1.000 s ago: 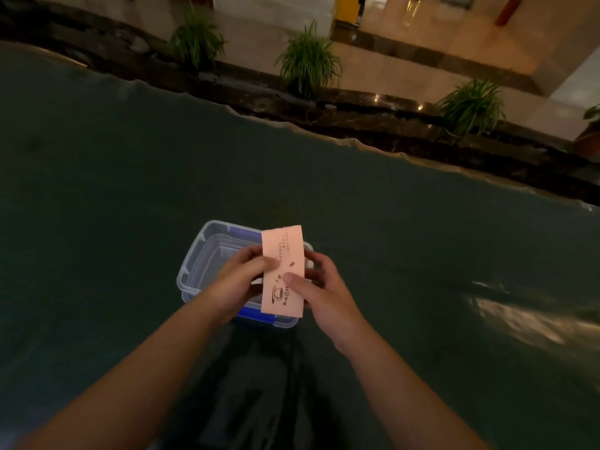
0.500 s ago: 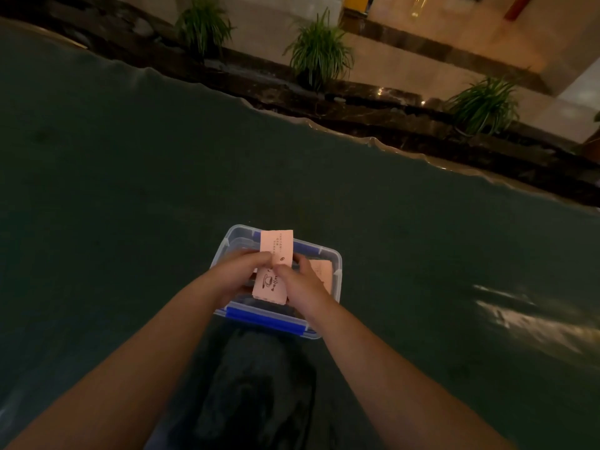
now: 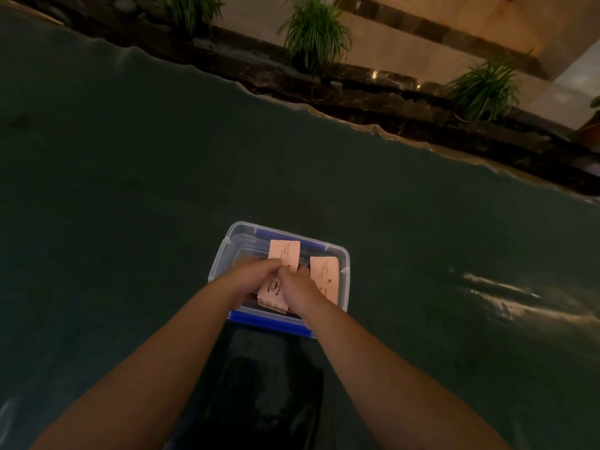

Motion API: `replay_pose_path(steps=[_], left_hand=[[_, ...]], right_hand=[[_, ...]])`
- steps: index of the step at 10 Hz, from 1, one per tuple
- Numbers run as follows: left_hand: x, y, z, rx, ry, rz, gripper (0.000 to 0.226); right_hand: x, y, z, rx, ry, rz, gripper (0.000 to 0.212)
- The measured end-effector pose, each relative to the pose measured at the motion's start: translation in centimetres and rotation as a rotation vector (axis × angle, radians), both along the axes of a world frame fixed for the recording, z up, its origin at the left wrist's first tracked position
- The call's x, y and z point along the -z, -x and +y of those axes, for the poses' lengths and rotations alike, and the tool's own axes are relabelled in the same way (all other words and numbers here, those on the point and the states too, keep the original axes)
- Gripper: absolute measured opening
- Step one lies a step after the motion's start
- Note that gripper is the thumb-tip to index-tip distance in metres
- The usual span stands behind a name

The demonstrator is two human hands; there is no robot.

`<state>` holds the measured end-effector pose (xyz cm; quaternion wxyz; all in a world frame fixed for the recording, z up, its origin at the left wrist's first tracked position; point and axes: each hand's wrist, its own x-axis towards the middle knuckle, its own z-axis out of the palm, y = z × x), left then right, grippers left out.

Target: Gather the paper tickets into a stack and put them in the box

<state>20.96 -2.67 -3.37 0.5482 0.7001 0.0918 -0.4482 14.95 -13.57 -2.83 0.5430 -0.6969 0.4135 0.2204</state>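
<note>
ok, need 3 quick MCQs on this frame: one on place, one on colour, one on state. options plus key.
1. Where is the stack of tickets?
A. Over the box
B. On the cloth beside it
C. By the plants

2. Colour of the box's clips?
A. Red
B. Blue
C. Green

3. How is the stack held?
A. Left hand only
B. Lying free
C. Both hands, right hand too

Key: 1 A, the stack sits within the rim outline. 2 B, the near clip is blue. 3 C, fingers of both hands close on it.
</note>
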Motion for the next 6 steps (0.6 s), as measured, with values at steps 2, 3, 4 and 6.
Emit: replay_pose_path(steps=[2, 3, 4, 6], left_hand=[[0.3, 0.0, -0.3, 0.029, -0.050, -0.017, 0.022], [0.1, -0.1, -0.1, 0.020, -0.054, -0.001, 0.023], [-0.5, 0.2, -0.1, 0.016, -0.073, -0.013, 0.025], [-2.9, 2.8, 1.0, -0.032, -0.224, -0.330, 0.045]], right_hand=[[0.6, -0.2, 0.1, 0.080, 0.038, 0.017, 0.055], [0.4, -0.2, -0.1, 0.065, 0.037, 0.008, 0.049], [0.2, 0.1, 0.1, 0.055, 0.042, 0.017, 0.050], [-1.5, 3.2, -1.3, -0.058, 0.081, -0.183, 0.040]])
